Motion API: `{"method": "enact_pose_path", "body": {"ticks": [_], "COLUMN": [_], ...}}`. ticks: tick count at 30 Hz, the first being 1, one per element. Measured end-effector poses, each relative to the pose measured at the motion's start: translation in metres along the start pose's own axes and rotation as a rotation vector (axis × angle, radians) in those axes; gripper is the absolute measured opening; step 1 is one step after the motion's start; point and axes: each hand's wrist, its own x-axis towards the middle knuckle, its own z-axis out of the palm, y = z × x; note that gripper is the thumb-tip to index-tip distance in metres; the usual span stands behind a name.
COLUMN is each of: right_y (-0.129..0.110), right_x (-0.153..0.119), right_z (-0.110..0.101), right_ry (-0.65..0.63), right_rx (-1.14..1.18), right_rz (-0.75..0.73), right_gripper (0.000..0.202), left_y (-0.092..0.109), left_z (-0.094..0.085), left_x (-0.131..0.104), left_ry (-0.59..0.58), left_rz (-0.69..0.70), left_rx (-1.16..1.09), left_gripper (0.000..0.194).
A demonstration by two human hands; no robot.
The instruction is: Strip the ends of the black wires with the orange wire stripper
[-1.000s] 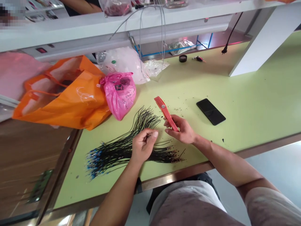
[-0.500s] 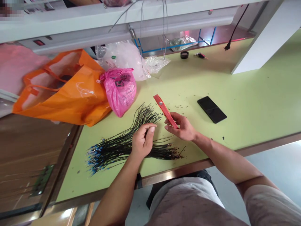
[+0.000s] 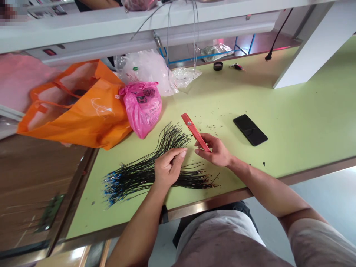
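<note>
Green table (image 3: pixel 294 122) | orange bag (image 3: pixel 83 124): dark object (image 3: pixel 76 97), indistinct | right hand (image 3: pixel 218 151): red tool (image 3: pixel 195 132)

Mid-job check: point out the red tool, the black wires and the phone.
Red tool (image 3: pixel 195 132), head view: middle of its body.
Black wires (image 3: pixel 141 175), head view: dense middle of the bundle.
Phone (image 3: pixel 250 129), head view: centre of its screen.
</note>
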Motion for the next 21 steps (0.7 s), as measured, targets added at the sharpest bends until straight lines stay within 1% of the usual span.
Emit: {"method": "enact_pose_path", "body": {"ticks": [3,6,8,12,14,17,19,21], "right_y": [0.001,0.002,0.003,0.003,0.003,0.003,0.004,0.006], "right_x": [0.0,0.001,0.002,0.001,0.0,-0.001,-0.002,-0.002], "right_z": [0.001,0.001,0.0,-0.002,-0.001,0.002,0.005,0.007], "right_ry": [-0.011,-0.02,-0.019,-0.031,-0.019,0.034,0.067,0.086], "right_rx": [0.015,0.046,0.036,-0.077,-0.145,-0.261,-0.341,-0.411], "right_rz": [0.006,0.022,0.023,-0.011,-0.07,-0.223,-0.327,-0.409], "right_gripper": [0.048,0.061,0.065,0.056,0.055,0.055,0.05,0.046], "left_y": [-0.001,-0.002,-0.003,-0.006,-0.009,-0.015,-0.019,-0.019], "left_z": [0.0,0.0,0.0,0.001,0.002,0.005,0.008,0.011], "left_x": [0.0,-0.001,-0.001,0.0,0.0,0.001,0.002,0.004], "left_ry": [-0.003,-0.006,0.0,0.023,0.042,0.065,0.097,0.145], "left_rz": [-0.035,-0.075,-0.118,-0.22,-0.269,-0.352,-0.412,-0.473], "left_rx": [0.018,-0.006,-0.039,-0.14,-0.232,-0.406,-0.513,-0.607], "left_gripper": [0.029,0.033,0.035,0.038,0.038,0.035,0.033,0.036]}}
